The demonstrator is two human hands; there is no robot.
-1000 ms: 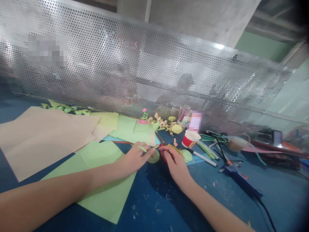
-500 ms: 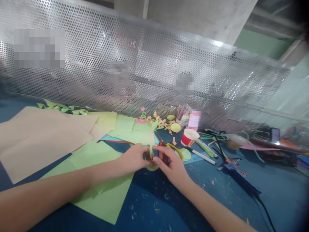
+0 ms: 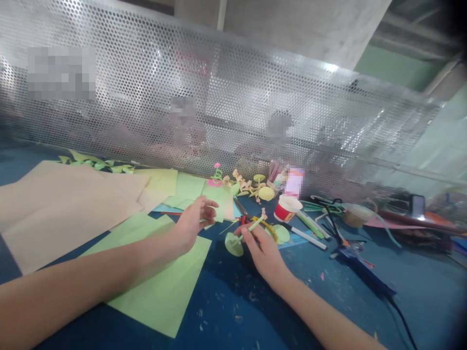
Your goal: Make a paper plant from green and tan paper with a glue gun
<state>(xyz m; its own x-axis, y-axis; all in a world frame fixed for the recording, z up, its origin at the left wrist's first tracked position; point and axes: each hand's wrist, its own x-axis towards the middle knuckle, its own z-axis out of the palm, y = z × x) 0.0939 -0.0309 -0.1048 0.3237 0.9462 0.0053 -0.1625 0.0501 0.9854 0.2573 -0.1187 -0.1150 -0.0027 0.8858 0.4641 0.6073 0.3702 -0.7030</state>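
Observation:
My right hand (image 3: 263, 249) pinches a light green foam or paper stem with a round base (image 3: 234, 245). The stem slants up to the right and the disc hangs at its lower left end. My left hand (image 3: 193, 224) is off the piece, fingers apart and slightly curled, over light green sheets (image 3: 160, 291). Just beyond my right hand lie a tool with dark blades (image 3: 241, 208), a curved yellow thing (image 3: 270, 232) partly hidden, and a pale green disc (image 3: 281, 234).
Beige sheets (image 3: 69, 214) cover the left of the blue table (image 3: 226, 311). A red and white paper cup (image 3: 288, 209), markers (image 3: 304, 236) and a small pink-and-green craft flower (image 3: 216, 176) stand or lie ahead. A corded dark blue tool (image 3: 365, 272) lies right. A perforated metal screen (image 3: 146, 97) rises behind.
My left hand has let go of the green piece and moved left, its fingers opening. My right hand keeps the piece, which has tilted from upright to slanting right.

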